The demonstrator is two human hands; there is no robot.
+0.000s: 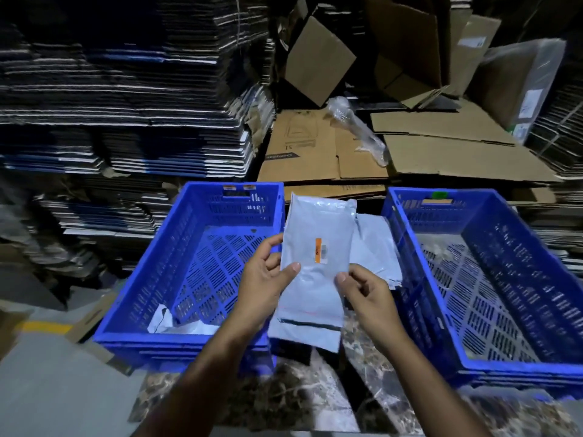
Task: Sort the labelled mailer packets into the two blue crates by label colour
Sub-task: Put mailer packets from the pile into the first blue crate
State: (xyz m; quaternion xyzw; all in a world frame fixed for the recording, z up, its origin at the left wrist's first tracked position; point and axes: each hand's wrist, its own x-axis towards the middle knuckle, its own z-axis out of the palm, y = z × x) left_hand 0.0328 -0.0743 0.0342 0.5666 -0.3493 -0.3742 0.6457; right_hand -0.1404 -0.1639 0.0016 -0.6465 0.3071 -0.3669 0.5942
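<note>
A grey mailer packet (315, 234) with an orange label (318, 250) is held upright between the two blue crates. My left hand (268, 279) grips its left edge, thumb on the front. My right hand (362, 291) pinches its lower right edge. The left blue crate (132, 298) carries orange tags on its far rim and holds a grey packet (176, 324) in its near corner. The right blue crate (523, 222) carries a green tag on its far rim. More grey packets (378, 247) lie between the crates, behind the held one.
Tall stacks of flattened dark cartons (120, 89) rise at the left and behind. Brown flattened cardboard (410, 152) and a clear plastic wrap (359, 127) lie behind the crates. The crates sit on a marbled surface (284, 402); grey floor with a yellow line (44, 328) at left.
</note>
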